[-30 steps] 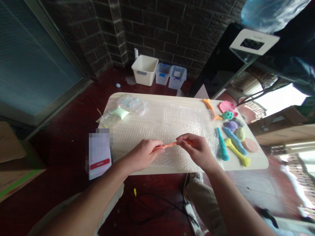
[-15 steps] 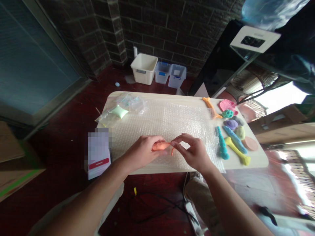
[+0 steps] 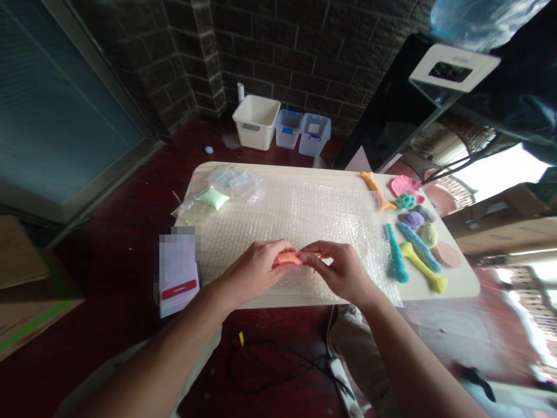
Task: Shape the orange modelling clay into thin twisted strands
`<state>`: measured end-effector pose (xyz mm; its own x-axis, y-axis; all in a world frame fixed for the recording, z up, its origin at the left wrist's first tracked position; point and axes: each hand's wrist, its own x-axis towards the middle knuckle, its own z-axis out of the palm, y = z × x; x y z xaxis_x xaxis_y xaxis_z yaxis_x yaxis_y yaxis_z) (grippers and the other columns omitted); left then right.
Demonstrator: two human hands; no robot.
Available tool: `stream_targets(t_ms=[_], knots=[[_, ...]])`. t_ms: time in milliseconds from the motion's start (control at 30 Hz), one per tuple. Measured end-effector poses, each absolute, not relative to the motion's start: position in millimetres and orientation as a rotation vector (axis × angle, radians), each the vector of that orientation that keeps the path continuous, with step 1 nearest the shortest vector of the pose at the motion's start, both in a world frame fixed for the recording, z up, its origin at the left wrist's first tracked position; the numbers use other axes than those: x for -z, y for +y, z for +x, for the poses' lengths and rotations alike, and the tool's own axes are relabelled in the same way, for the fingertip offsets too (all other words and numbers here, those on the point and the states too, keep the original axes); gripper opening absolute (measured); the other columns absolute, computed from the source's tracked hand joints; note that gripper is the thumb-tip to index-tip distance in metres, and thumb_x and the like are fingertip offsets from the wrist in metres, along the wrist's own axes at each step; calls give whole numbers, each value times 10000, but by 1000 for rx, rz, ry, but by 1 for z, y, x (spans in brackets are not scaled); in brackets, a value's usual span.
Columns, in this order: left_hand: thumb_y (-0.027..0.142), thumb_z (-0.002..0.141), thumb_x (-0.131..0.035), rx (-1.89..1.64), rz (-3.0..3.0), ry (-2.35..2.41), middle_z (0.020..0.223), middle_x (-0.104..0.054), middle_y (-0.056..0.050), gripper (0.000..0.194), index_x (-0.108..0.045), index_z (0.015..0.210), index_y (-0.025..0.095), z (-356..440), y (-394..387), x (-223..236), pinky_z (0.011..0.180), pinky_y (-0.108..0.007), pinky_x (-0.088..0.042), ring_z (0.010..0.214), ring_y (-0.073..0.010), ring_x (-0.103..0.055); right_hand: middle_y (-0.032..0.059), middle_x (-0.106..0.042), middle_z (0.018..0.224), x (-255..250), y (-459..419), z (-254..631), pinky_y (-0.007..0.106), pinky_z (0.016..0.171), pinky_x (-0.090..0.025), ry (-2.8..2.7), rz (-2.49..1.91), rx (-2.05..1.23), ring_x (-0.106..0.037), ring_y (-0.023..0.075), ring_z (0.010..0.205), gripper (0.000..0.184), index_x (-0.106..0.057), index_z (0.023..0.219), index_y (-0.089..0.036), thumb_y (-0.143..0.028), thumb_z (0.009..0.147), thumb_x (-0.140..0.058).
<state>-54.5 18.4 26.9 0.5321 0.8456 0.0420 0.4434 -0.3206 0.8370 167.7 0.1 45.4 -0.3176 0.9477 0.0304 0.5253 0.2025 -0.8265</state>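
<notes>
A lump of orange modelling clay (image 3: 288, 258) is held between both hands, above the bubble wrap (image 3: 331, 215) on the table. My left hand (image 3: 260, 264) curls round its left end, thumb and fingers closed. With thumb and fingertips, my right hand (image 3: 337, 264) pinches the narrower right end, and a thin bit of orange shows past the fingers. Part of the clay is hidden in the left palm. Shaped clay pieces lie to the right: a teal stick (image 3: 397, 255), a blue strip (image 3: 419, 248) and a yellow bone shape (image 3: 424, 268).
Further right lie a purple lump (image 3: 411, 219), a pink piece (image 3: 406, 187) and an orange bone shape (image 3: 376, 190). Plastic bags (image 3: 237, 183) and a pale green packet (image 3: 213, 198) are at the back left. A white box (image 3: 178, 284) is by the left edge. Bins (image 3: 256, 122) stand behind the table.
My right hand has moved in closer to the left, its fingers now further over the clay. The thin orange strand that hung below the fingertips is now mostly hidden.
</notes>
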Motion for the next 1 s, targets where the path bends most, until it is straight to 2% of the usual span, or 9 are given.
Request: stream_targets(t_ms=[167, 300, 400, 500, 667, 767, 833, 933, 1000], knots=[[292, 960, -620, -571, 1945, 1063, 772, -684, -11, 159, -662, 852, 183, -60, 19, -29, 634, -272, -362, 693, -153, -596, 79, -801, 960, -50, 3, 175, 318, 703, -551, -1933, -1374, -977, -740, 224, 845, 270, -782, 1054, -192, -421, 970, -666], [308, 961, -620, -571, 1949, 1095, 660, -606, 16, 250, -642, 754, 170, -63, 20, -31, 593, -267, -308, 619, -126, -514, 96, -778, 1124, -51, 2, 169, 362, 831, -562, -2122, -1219, -870, -735, 246, 966, 435, -730, 1248, -196, -419, 880, -790], [371, 930, -665, -596, 1829, 1092, 629, -570, 21, 303, -644, 713, 162, -66, 24, -32, 577, -262, -300, 612, -124, -490, 80, -791, 1067, -53, 4, 163, 354, 805, -566, -2154, -1211, -837, -741, 225, 893, 350, -749, 1218, -214, -395, 919, -755], [433, 858, -755, -731, 1491, 1005, 736, -634, 0, 289, -702, 895, 151, -68, 29, -32, 580, -250, -361, 645, -132, -529, 72, -805, 1005, -55, 7, 160, 337, 746, -562, -2054, -1312, -808, -746, 217, 820, 283, -769, 1144, -213, -414, 958, -698], [455, 897, -725, -958, 1263, 965, 784, -672, -35, 317, -719, 902, 138, -69, 36, -37, 627, -256, -418, 658, -125, -536, 59, -787, 867, -54, 13, 152, 308, 677, -546, -1915, -1345, -988, -723, 196, 749, 323, -766, 1051, -187, -482, 972, -661], [462, 907, -713, -1063, 1252, 1003, 756, -667, -24, 310, -723, 872, 154, -67, 40, -42, 631, -260, -419, 658, -130, -539, 73, -767, 888, -52, 18, 143, 315, 722, -575, -1722, -1237, -1228, -735, 207, 824, 386, -702, 1166, -169, -495, 961, -672], [462, 900, -719, -1141, 1249, 1038, 733, -655, -12, 301, -719, 850, 165, -66, 43, -45, 653, -263, -430, 669, -135, -549, 58, -736, 842, -51, 21, 138, 302, 659, -564, -1618, -1192, -1341, -710, 188, 748, 471, -655, 1209, -158, -519, 915, -725], [456, 896, -723, -1263, 1151, 1040, 816, -694, -23, 278, -699, 844, 183, -61, 46, -48, 753, -271, -477, 785, -154, -619, -12, -608, 644, -50, 24, 130, 249, 490, -421, -1631, -1235, -1346, -532, 108, 518, 407, -657, 917, -167, -573, 937, -669], [460, 911, -700, -1315, 1010, 952, 880, -714, -38, 291, -658, 814, 189, -55, 46, -49, 828, -292, -507, 892, -175, -665, -33, -538, 580, -49, 23, 125, 244, 475, -354, -1677, -1255, -1281, -442, 87, 487, 463, -596, 758, -182, -586, 983, -590]])
